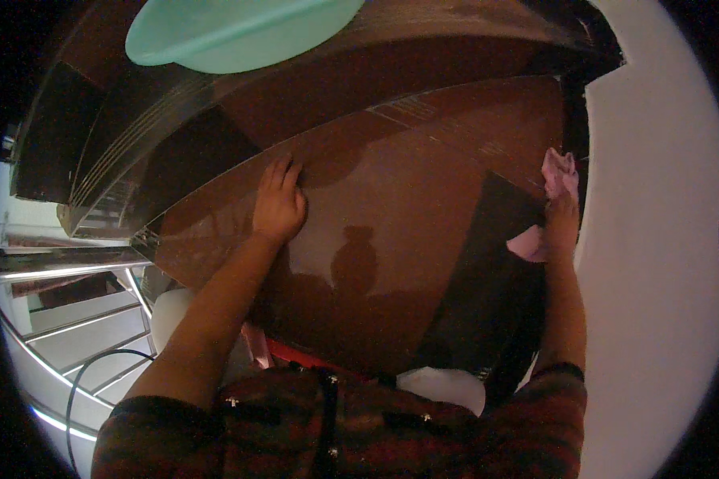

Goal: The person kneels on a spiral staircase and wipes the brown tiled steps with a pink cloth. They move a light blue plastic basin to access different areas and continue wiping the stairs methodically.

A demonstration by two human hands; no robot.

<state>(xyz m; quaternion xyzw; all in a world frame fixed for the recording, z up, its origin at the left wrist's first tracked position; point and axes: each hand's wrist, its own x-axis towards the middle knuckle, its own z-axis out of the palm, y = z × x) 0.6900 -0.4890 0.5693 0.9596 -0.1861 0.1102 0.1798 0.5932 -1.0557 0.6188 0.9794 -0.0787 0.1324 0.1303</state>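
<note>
My left hand (pixel 280 201) rests palm down on a glossy brown stair step (pixel 423 188), close to the foot of the riser behind it. Its fingers lie stretched out and hold nothing. At the far right of the same step, my right hand (pixel 562 227) is closed on a pink cloth (pixel 561 172). One part of the cloth bunches up beyond the fingers, and a flap hangs out on their left side. The cloth presses against the dark edging beside the wall. The fingers of my right hand are partly hidden by the cloth.
A mint-green plastic basin (pixel 248 36) stands on the step above. A white wall (pixel 655 239) closes off the right side. At the left runs a metal railing (pixel 80 271), with a thin dark cable (pixel 73 399) looping near it. A rounded white object (pixel 443 387) shows by my body.
</note>
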